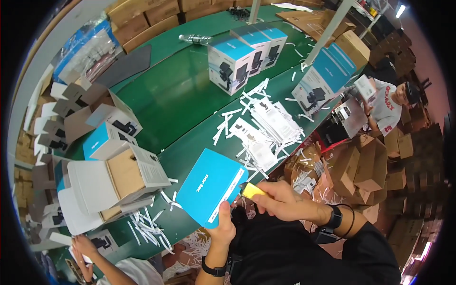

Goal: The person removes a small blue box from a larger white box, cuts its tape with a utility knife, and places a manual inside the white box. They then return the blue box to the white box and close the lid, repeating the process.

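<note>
Two hands work one carton at the near edge of the green counter. Largest first: the counter runs up and away from the grip, with a step or seam along its length. Farther up from the grip stand three closed blue-and-white cartons, well apart from the hands. Left of the grip lies a stack of opened cartons with flaps up, showing brown inner card. Up and right of the grip lies a spread of white leaflets with loose paper strips scattered about them.

The blue carton is held off the counter, directly in the grip. Its long axis runs from lower left to upper right, tilted, with the broad blue face turned up. The left hand is clamped on the carton's lower near corner, thumb on the face. The right hand is closed on a small yellow tool, whose tip touches the carton's right end, at its white edge. The right hand is therefore the nearer to that end; the left serves as the support.

Surroundings: brown shipping boxes are piled right of the grip below counter level. Another person's hand shows lower left; a second person sits far right.
</note>
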The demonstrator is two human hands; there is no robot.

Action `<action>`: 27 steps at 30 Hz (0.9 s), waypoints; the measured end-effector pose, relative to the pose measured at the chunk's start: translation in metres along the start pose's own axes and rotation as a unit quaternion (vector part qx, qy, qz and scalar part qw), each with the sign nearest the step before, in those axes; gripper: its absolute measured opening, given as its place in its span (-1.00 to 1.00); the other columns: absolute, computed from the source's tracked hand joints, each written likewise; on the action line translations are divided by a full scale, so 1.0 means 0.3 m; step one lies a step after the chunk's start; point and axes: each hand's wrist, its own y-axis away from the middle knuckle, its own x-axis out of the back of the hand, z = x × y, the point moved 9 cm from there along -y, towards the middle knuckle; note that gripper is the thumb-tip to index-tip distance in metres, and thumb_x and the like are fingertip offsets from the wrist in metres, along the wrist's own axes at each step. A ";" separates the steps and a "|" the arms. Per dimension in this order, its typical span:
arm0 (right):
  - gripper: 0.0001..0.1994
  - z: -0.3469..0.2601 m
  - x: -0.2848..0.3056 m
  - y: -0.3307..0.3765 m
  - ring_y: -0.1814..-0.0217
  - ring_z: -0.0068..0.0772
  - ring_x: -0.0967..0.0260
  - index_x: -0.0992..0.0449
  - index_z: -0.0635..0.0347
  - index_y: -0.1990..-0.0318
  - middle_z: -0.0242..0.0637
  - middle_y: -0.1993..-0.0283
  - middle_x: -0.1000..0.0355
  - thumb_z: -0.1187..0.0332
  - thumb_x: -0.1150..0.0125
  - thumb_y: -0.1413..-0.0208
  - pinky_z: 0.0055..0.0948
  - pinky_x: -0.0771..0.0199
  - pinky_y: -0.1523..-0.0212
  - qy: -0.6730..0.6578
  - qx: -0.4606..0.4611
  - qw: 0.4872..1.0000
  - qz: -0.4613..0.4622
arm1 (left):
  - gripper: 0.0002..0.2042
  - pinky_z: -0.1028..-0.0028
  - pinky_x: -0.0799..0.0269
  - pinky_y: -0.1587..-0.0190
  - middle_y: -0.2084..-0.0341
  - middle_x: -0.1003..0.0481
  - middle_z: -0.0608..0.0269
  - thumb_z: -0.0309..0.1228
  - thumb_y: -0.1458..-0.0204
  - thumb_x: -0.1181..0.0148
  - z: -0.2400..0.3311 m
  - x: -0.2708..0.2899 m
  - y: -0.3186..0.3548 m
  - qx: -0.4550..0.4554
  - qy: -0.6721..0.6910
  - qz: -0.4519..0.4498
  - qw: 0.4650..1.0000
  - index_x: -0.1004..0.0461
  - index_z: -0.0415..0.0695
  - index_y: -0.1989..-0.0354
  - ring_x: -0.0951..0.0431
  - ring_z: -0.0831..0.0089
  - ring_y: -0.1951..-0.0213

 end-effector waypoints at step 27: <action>-0.73 -0.222 -0.016 -0.043 0.54 -0.15 -0.52 -0.47 0.19 0.27 -0.17 0.56 -0.49 0.18 -0.32 -0.13 -0.22 -0.49 0.51 0.313 0.324 0.876 0.171 | -0.80 0.42 -0.55 0.12 0.16 -0.62 0.15 -0.60 -0.20 -0.20 0.040 0.004 0.027 0.001 -0.052 -0.030 0.998 -0.54 -0.33 0.03 -0.63 0.42 0.18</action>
